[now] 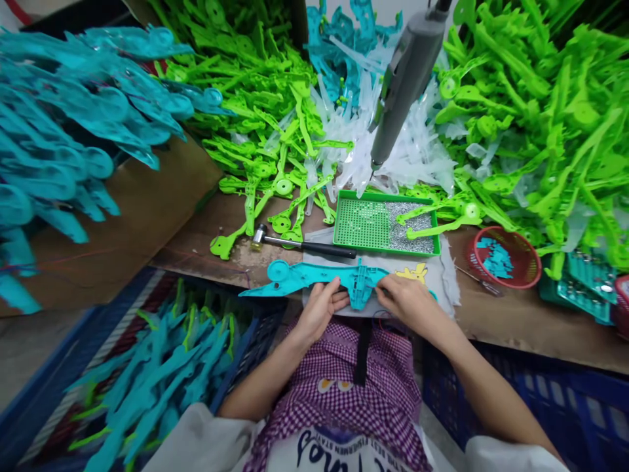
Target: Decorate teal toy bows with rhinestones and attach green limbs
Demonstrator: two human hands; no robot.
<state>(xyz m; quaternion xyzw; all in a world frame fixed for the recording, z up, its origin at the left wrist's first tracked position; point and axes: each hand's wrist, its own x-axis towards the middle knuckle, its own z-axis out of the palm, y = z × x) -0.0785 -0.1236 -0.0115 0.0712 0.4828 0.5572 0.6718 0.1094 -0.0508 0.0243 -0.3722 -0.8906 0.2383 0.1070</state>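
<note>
A long turquoise plastic shell half [314, 275] lies across the cloth [445, 282] at the table's front edge, its ribbed inner side facing up. My left hand [320, 308] holds its lower edge near the middle, with the thumb on top and the fingers beneath. At the right end, my right hand [405, 298] is closed round the shell, its fingertips bent down onto it. What else those fingers may pinch is hidden. Just beyond the shell lies a hammer [314, 247] with a black handle. Thin wires hang below the shell near my right hand.
A grey power screwdriver [407, 85] hangs over a green tray [361, 246] of small screws. Bright green parts [540, 98] and clear pieces [363, 131] heap behind. A red basket [525, 278] stands right. Turquoise shells pile on a carton [162, 196] and in a blue crate [44, 393] left.
</note>
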